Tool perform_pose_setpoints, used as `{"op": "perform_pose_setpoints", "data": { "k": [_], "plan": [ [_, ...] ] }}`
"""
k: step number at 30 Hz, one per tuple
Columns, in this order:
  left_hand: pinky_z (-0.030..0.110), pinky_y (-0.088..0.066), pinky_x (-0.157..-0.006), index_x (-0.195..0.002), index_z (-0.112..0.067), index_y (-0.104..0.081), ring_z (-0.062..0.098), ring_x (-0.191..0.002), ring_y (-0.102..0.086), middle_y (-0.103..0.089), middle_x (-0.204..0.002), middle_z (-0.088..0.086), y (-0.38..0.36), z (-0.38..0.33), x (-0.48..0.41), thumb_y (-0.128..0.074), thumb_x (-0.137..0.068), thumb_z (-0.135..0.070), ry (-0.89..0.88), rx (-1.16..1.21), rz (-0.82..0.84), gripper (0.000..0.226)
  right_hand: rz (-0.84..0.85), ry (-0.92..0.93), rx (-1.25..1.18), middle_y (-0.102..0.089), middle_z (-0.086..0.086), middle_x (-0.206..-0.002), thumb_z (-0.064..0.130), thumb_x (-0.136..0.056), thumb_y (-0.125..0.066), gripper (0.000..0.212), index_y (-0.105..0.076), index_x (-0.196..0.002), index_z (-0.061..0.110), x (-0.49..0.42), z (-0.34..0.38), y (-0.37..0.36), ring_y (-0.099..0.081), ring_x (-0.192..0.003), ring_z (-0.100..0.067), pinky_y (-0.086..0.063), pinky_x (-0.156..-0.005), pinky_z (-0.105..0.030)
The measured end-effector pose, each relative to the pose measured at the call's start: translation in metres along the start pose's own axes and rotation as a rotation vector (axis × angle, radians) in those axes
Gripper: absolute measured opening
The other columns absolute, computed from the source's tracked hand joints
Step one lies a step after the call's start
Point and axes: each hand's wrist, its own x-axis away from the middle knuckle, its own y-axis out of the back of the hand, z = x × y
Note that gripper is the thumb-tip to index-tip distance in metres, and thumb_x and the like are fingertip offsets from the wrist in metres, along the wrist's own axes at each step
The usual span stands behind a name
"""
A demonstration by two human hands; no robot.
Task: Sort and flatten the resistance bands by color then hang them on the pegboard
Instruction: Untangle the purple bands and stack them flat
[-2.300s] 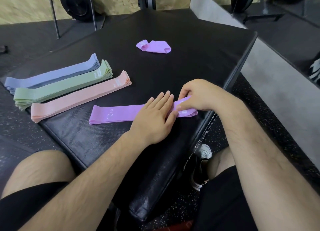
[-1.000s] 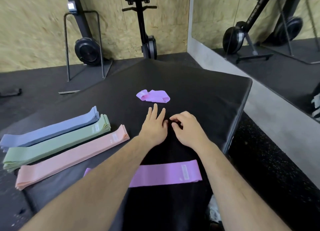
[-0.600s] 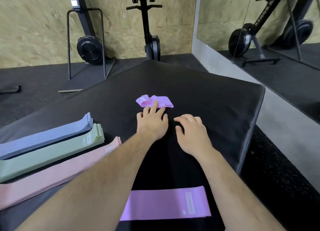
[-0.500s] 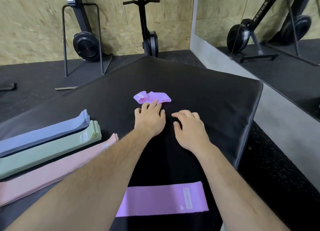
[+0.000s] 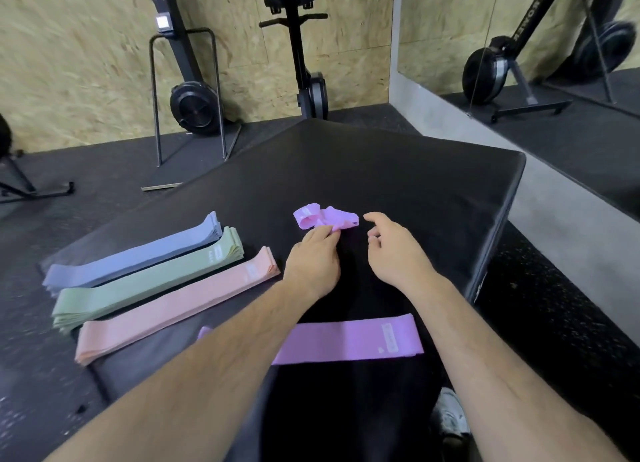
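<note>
Nearest lies the flattened purple band (image 5: 349, 342), spread straight across the front of the black padded tabletop (image 5: 433, 184), with both forearms passing over it. Just below and right of that band, a shoe (image 5: 450, 416) shows beside the pad's edge. Left of the band and angled away lie three flat stacks, side by side: pink (image 5: 173, 307) closest, then green (image 5: 149, 283), then blue (image 5: 135, 257). Beyond the band, the left hand (image 5: 313, 260) pinches the near edge of a crumpled purple band (image 5: 323, 216). The right hand (image 5: 394, 250) hovers just right of that crumpled piece, fingers loosely curled and grasping nothing. Farthest from the flat band, two upright exercise machines (image 5: 194, 105) stand against the chipboard wall.
</note>
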Motion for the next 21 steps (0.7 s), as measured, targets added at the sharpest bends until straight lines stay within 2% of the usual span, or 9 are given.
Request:
{"op": "perform_pose_setpoints", "data": {
  "k": [2,5,7,10,13,15,16,18,21],
  "plan": [
    [0.037,-0.047,-0.086,-0.131,-0.016,-0.057,0.020,-0.115,-0.050,-0.054,-0.127,-0.005,0.009,-0.005,0.019,-0.034,-0.097,-0.006,-0.051,0.062,-0.023,0.043,-0.032,0.003,-0.016,-0.063,0.000,-0.119,0.010,-0.100,-0.042,0.046,-0.046,-0.144,0.023,0.018,0.005,-0.001,-0.049,-0.120,-0.020,-0.049,-0.096,-0.043],
    [0.035,-0.044,-0.103,-0.118,-0.020,-0.063,0.010,-0.121,-0.047,-0.054,-0.123,-0.018,0.028,-0.015,0.038,-0.033,-0.091,0.004,-0.226,0.288,-0.141,0.047,-0.003,0.003,-0.120,-0.062,0.002,-0.123,0.012,-0.101,-0.041,0.046,-0.045,-0.145,0.027,0.038,0.019,0.004,-0.056,-0.114,-0.018,-0.048,-0.092,-0.035],
    [0.033,-0.042,-0.104,-0.114,-0.017,-0.063,0.009,-0.113,-0.049,-0.055,-0.118,-0.014,0.046,-0.024,0.051,-0.034,-0.091,0.007,-0.257,0.347,-0.181,0.044,0.024,-0.009,-0.232,-0.060,0.007,-0.125,0.013,-0.102,-0.043,0.048,-0.042,-0.148,0.029,0.051,0.035,0.011,-0.058,-0.111,-0.013,-0.044,-0.087,-0.026],
    [0.015,-0.040,-0.097,-0.122,-0.011,-0.064,0.012,-0.108,-0.051,-0.057,-0.122,-0.005,0.077,-0.044,0.079,-0.038,-0.092,0.008,-0.296,0.310,-0.250,0.044,-0.008,0.012,-0.390,-0.061,0.014,-0.127,0.018,-0.102,-0.051,0.044,-0.048,-0.144,0.032,0.076,0.061,0.022,-0.060,-0.113,-0.008,-0.044,-0.085,-0.018],
    [0.004,-0.033,-0.095,-0.125,-0.008,-0.065,0.008,-0.108,-0.051,-0.060,-0.127,-0.004,0.105,-0.058,0.113,-0.038,-0.092,0.011,-0.282,0.367,-0.304,0.046,-0.100,0.042,-0.494,-0.069,0.019,-0.113,0.021,-0.100,-0.055,0.022,-0.065,-0.114,0.035,0.103,0.084,0.033,-0.066,-0.106,-0.005,-0.054,-0.090,-0.026],
    [0.012,-0.039,-0.098,-0.133,-0.013,-0.063,0.008,-0.116,-0.053,-0.058,-0.137,-0.008,0.113,-0.061,0.140,-0.039,-0.091,0.011,-0.278,0.393,-0.283,0.053,-0.125,0.052,-0.569,-0.072,0.022,-0.101,0.010,-0.099,-0.054,0.025,-0.069,-0.099,0.030,0.127,0.097,0.040,-0.069,-0.100,-0.002,-0.057,-0.091,-0.028],
    [0.016,-0.041,-0.101,-0.136,-0.016,-0.061,0.009,-0.122,-0.053,-0.054,-0.143,-0.009,0.114,-0.061,0.155,-0.040,-0.091,0.010,-0.277,0.399,-0.279,0.056,-0.122,0.060,-0.619,-0.073,0.022,-0.099,0.006,-0.098,-0.054,0.027,-0.069,-0.098,0.028,0.139,0.102,0.043,-0.070,-0.098,-0.002,-0.058,-0.089,-0.026],
    [0.015,-0.037,-0.106,-0.137,-0.016,-0.062,0.008,-0.133,-0.049,-0.049,-0.150,-0.010,0.111,-0.060,0.185,-0.044,-0.091,0.010,-0.258,0.447,-0.318,0.056,-0.091,0.060,-0.712,-0.074,0.016,-0.100,0.004,-0.098,-0.055,0.027,-0.070,-0.104,0.025,0.165,0.106,0.044,-0.072,-0.096,-0.007,-0.059,-0.085,-0.026],
    [0.019,-0.039,-0.107,-0.123,-0.007,-0.071,0.008,-0.134,-0.050,-0.055,-0.145,-0.002,0.104,-0.056,0.223,-0.044,-0.087,0.011,-0.316,0.518,-0.407,0.048,-0.030,0.041,-0.829,-0.072,0.000,-0.114,-0.001,-0.094,-0.058,0.037,-0.071,-0.112,0.028,0.199,0.095,0.036,-0.070,-0.108,-0.023,-0.060,-0.090,-0.040]
  ]
}}
